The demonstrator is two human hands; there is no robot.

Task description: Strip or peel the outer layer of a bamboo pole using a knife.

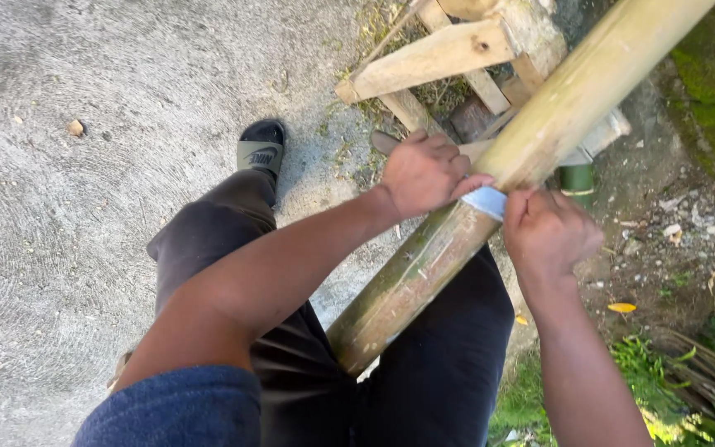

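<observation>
Bamboo pole runs on a slant from near your lap up to the far right corner, its far part resting against a rough wooden frame that stands on the concrete ground. Your legs straddle the near end, and one foot in a slide sandal is planted at far left of the pole.

Your left hand sits on top of the pole with fingers curled closed, pressing on the back of a flat metal blade. Your right hand is clenched in a fist just right of the pole, touching the blade's other side; it appears to grip the handle, though the handle itself is hidden inside the fist. The blade lies across the pole, between your two hands.

Judgement: you are at the scraping or shaving step, with the blade set on the skin about midway along the pole. The near stretch looks duller and marked, the far stretch paler and smooth, but I cannot tell which has been worked.

The next move calls for even pressure from both hands, the edge kept at a shallow angle, and the pole held firm against the frame so that it does not roll. Keep your left fingertips off the cutting edge.
</observation>
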